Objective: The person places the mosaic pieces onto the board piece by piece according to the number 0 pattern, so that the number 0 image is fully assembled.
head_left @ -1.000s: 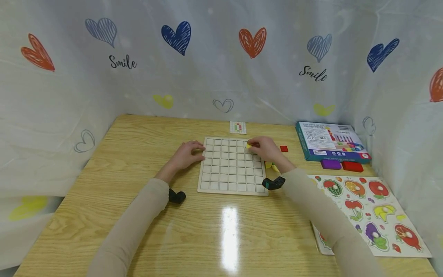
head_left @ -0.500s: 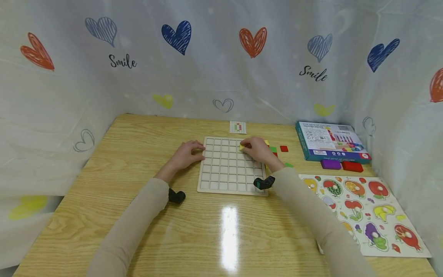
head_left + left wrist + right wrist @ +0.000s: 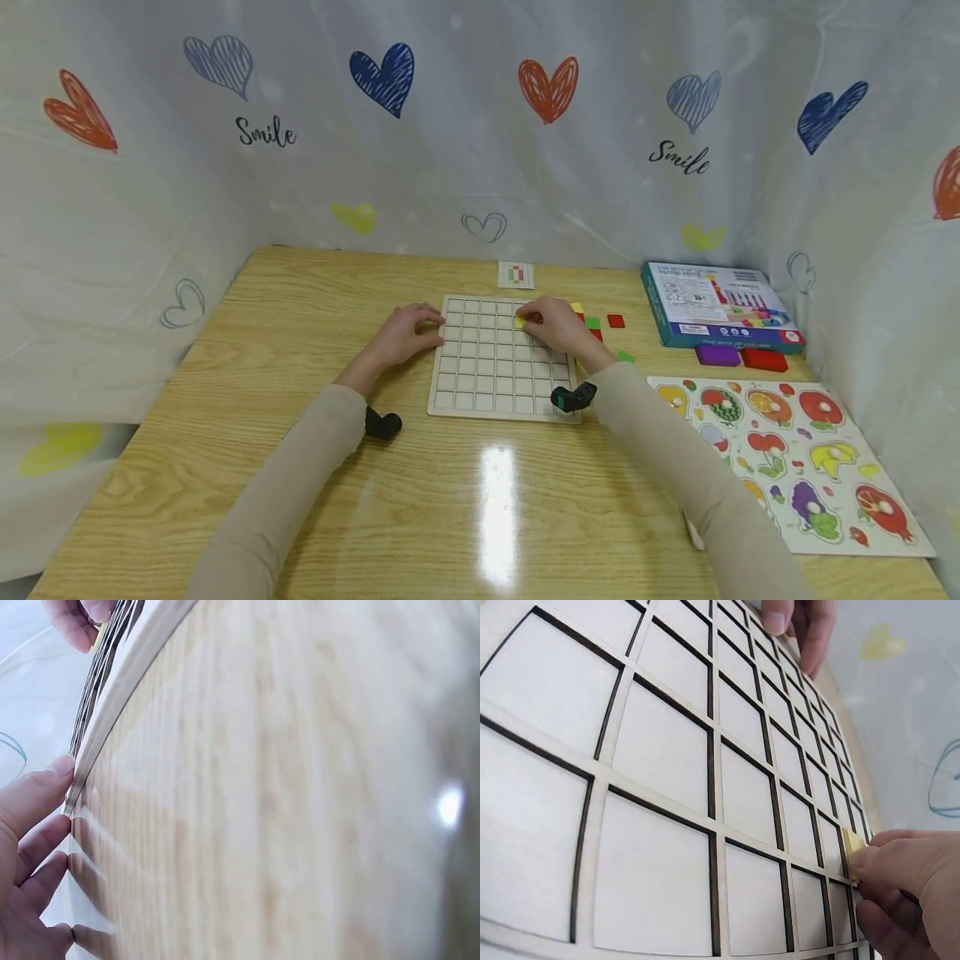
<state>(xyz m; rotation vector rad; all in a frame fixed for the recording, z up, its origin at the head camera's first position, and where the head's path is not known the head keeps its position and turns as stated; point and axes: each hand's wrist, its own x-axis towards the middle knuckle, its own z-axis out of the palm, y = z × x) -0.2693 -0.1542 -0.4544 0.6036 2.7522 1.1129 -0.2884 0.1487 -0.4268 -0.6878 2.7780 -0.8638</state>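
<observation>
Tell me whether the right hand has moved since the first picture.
Yes, the right hand moved left relative to the grid board, toward the left hand.

Looking down on a glossy wood-grain counter point(image 3: 360, 533)! Carrying a grid board point(image 3: 485, 371), flat against the left fingers point(image 3: 427, 315) and under the right fingers point(image 3: 531, 307). Beyond both, bearing a small printed card point(image 3: 516, 275). Right of the right fingers, supporting colored tiles point(image 3: 592, 323), a box point(image 3: 723, 304), a purple block point(image 3: 717, 356), a red block point(image 3: 764, 360); nearer than those fingers, a fruit puzzle board point(image 3: 806, 433)!
</observation>
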